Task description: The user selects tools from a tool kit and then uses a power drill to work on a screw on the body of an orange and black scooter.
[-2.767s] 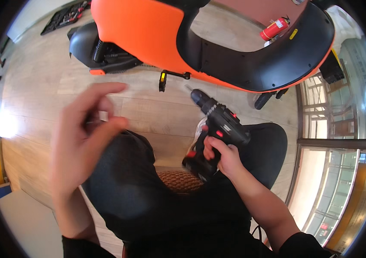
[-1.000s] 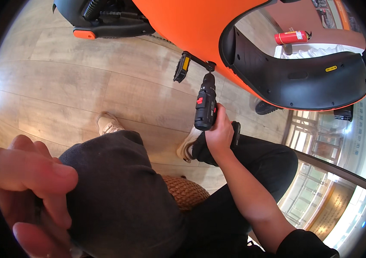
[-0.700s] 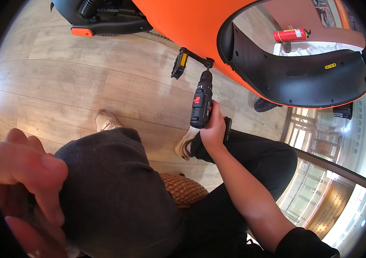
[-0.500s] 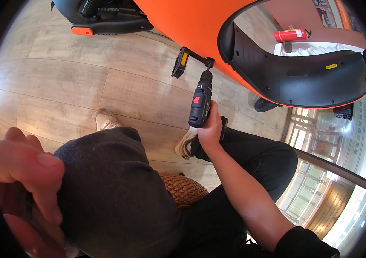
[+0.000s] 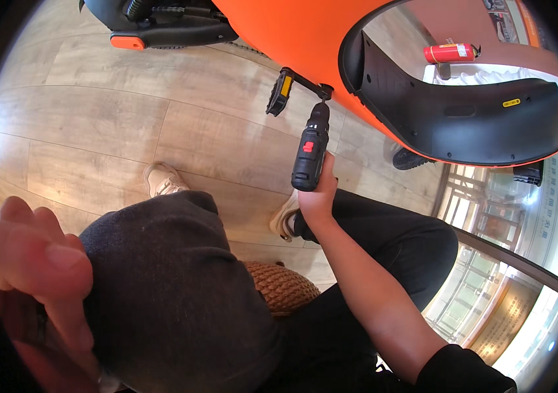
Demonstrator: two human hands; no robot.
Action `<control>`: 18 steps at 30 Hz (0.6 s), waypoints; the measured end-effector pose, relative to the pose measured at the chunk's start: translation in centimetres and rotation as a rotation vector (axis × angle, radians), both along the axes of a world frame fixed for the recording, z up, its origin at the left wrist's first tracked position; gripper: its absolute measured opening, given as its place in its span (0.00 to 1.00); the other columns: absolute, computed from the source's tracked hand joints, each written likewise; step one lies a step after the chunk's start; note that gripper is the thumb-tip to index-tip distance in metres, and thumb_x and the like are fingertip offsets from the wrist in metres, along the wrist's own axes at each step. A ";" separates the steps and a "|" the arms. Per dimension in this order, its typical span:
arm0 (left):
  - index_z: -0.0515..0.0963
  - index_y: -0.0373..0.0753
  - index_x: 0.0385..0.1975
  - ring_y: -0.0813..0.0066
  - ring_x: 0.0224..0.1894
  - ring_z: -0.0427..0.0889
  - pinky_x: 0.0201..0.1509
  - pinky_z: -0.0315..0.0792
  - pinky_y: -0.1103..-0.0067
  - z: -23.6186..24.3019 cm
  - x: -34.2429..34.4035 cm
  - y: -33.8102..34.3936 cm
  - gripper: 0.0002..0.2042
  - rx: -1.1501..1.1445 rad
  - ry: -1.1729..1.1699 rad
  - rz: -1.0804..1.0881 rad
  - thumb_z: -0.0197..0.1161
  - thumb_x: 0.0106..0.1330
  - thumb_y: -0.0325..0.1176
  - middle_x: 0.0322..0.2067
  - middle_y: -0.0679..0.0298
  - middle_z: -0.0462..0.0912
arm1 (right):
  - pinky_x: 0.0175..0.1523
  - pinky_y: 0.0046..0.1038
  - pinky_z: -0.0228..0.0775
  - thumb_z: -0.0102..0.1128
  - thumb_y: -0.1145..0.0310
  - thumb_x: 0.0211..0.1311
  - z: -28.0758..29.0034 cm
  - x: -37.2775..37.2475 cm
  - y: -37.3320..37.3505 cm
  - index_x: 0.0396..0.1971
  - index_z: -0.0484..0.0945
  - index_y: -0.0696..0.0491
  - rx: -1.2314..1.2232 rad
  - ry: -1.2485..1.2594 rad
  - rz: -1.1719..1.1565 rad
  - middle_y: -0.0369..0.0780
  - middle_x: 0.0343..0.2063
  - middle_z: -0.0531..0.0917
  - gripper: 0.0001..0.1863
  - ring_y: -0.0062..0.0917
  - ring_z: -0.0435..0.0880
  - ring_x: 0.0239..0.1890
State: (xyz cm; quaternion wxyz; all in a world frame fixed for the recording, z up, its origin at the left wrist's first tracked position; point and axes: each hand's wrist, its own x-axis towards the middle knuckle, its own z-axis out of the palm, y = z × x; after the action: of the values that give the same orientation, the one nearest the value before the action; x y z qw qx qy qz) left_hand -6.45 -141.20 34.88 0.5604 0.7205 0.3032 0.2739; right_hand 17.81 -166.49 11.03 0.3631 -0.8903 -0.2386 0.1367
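Observation:
A black cordless drill [image 5: 309, 149] with a red mark on top is gripped by the handle in my right hand [image 5: 320, 192]. Its tip meets the inner end of a black crank arm [image 5: 305, 81], where the arm joins the orange body [image 5: 277, 26] of a two-wheeled vehicle. At the crank's outer end is a black pedal [image 5: 280, 93] with a yellow reflector. Close up at the left edge, my left hand [image 5: 36, 252] is closed with its fingers curled beside my grey-clad knee. Anything inside those fingers is hidden.
A black footboard [image 5: 457, 124] with an orange rim curves off to the right. Beyond it lies a red fire extinguisher [image 5: 450, 52]. A woven seat [image 5: 280, 286] is under me, and a glass panel [image 5: 488, 209] stands at the right. Wood planks [image 5: 102, 118] cover the floor.
The drill has tilted slightly and its rear has risen a little toward the crank. The whole scene has shifted slightly right. My left hand stays curled at the left edge.

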 end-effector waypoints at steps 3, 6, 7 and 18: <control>0.76 0.27 0.48 0.84 0.24 0.70 0.34 0.65 0.87 0.1 0.5 1.1 0.41 -0.031 -0.168 -0.246 0.47 0.69 0.69 0.22 0.70 0.74 | 0.46 0.36 0.75 0.66 0.78 0.56 0.1 0.2 -0.3 0.57 0.66 0.52 -0.043 -0.020 0.014 0.48 0.36 0.84 0.29 0.48 0.85 0.41; 0.75 0.25 0.50 0.85 0.24 0.71 0.34 0.66 0.88 1.1 0.4 2.0 0.43 -0.065 -0.161 -0.387 0.48 0.67 0.71 0.22 0.70 0.75 | 0.45 0.39 0.75 0.67 0.76 0.56 -0.1 0.3 -0.5 0.56 0.65 0.52 -0.089 -0.054 0.020 0.49 0.36 0.84 0.29 0.50 0.85 0.41; 0.75 0.26 0.53 0.85 0.24 0.70 0.35 0.65 0.88 1.4 0.3 2.1 0.44 -0.087 -0.097 -0.445 0.48 0.66 0.71 0.22 0.70 0.74 | 0.45 0.39 0.75 0.67 0.76 0.56 -0.1 0.4 -0.7 0.56 0.65 0.52 -0.092 -0.054 0.020 0.49 0.36 0.84 0.29 0.50 0.85 0.41; 0.74 0.30 0.51 0.83 0.27 0.65 0.37 0.60 0.83 0.8 -0.4 1.2 0.33 -0.119 0.011 -0.288 0.47 0.72 0.61 0.24 0.70 0.69 | 0.44 0.43 0.75 0.69 0.75 0.55 -0.3 0.6 -0.7 0.54 0.65 0.53 -0.131 -0.090 0.046 0.52 0.36 0.85 0.28 0.53 0.84 0.41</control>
State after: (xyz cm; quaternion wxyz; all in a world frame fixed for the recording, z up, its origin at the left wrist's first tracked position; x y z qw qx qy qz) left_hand -6.88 -140.05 35.69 0.6338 0.7236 0.2152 0.1682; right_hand 18.38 -167.20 10.74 0.2898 -0.9116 -0.2655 0.1203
